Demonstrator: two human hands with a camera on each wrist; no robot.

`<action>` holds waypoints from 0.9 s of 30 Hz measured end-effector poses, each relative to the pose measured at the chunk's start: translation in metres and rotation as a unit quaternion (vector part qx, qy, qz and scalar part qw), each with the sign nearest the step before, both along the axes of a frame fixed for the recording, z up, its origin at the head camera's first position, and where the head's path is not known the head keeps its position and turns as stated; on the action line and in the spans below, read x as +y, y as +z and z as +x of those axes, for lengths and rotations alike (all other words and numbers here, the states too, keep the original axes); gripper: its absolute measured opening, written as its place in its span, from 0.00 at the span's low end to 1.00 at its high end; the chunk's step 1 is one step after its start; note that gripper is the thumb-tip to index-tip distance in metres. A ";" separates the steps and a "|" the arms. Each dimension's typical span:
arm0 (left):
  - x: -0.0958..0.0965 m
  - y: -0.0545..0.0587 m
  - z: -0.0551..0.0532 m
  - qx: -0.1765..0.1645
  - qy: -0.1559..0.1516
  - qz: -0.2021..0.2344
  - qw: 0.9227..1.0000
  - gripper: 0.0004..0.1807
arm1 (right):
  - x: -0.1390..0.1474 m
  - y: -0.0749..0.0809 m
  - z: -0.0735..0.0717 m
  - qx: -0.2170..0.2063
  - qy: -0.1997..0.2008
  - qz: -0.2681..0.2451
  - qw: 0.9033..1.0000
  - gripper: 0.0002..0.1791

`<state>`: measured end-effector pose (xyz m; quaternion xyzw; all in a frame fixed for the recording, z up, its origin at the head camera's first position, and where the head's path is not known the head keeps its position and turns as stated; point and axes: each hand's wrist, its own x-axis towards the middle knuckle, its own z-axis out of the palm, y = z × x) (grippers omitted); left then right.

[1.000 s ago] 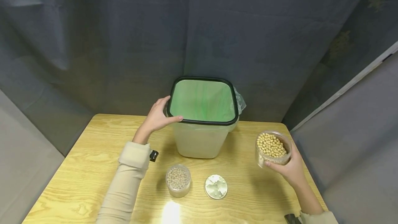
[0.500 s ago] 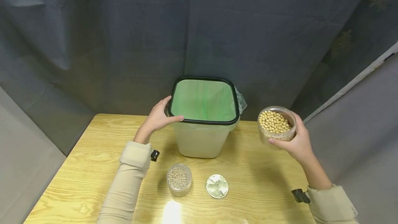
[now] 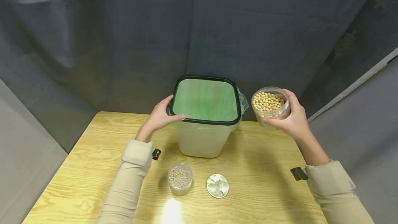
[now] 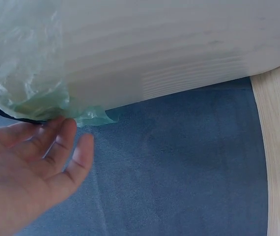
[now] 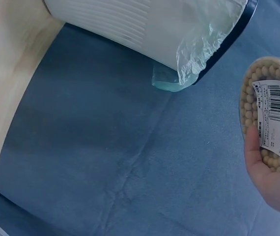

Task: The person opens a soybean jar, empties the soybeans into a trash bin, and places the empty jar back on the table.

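A bin (image 3: 199, 139) with a black rim and green plastic liner stands upright towards the table's back. At its front left corner, my left hand (image 3: 160, 116) rests on the rim, thumb along the front and fingers spread at the side. The left wrist view shows those fingers (image 4: 70, 132) loosely bent, some touching the rim and liner. My right hand (image 3: 293, 117) grips a clear jar of soybeans (image 3: 268, 102) in the air, right of the bin and tilted slightly left. In the right wrist view, a barcode label (image 5: 274, 117) shows on the jar's bottom.
A second clear jar (image 3: 180, 179) of pale round beans stands in front of the bin. To its right lies a round, shiny lid (image 3: 217, 186). Liner plastic (image 3: 242, 101) bulges from the bin's right side. Dark curtains (image 3: 140, 44) hang behind the wooden table (image 3: 93, 168).
My right hand has raised the jar of soybeans from the table's right side, then moved it slightly left towards the bin's rim. The left hand has stayed at the bin's corner.
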<state>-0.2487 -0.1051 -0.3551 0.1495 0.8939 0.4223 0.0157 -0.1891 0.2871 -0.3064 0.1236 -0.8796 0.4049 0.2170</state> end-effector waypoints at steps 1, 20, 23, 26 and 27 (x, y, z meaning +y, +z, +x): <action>0.000 0.000 0.000 -0.001 0.000 0.001 1.000 0.53 | -0.001 0.002 -0.002 -0.004 -0.003 0.003 1.000 0.54; 0.002 -0.003 -0.001 -0.006 0.006 -0.004 1.000 0.52 | -0.024 0.025 -0.045 0.023 0.026 0.114 0.993 0.52; 0.003 -0.003 0.000 -0.008 0.006 -0.004 1.000 0.52 | -0.028 0.026 -0.051 0.031 0.027 0.153 0.987 0.52; 0.003 -0.003 0.000 -0.011 0.007 -0.004 1.000 0.53 | -0.033 0.029 -0.054 0.033 0.020 0.199 0.979 0.51; 0.002 -0.003 0.000 -0.012 0.008 -0.004 1.000 0.53 | -0.035 0.030 -0.055 0.034 0.017 0.213 0.976 0.51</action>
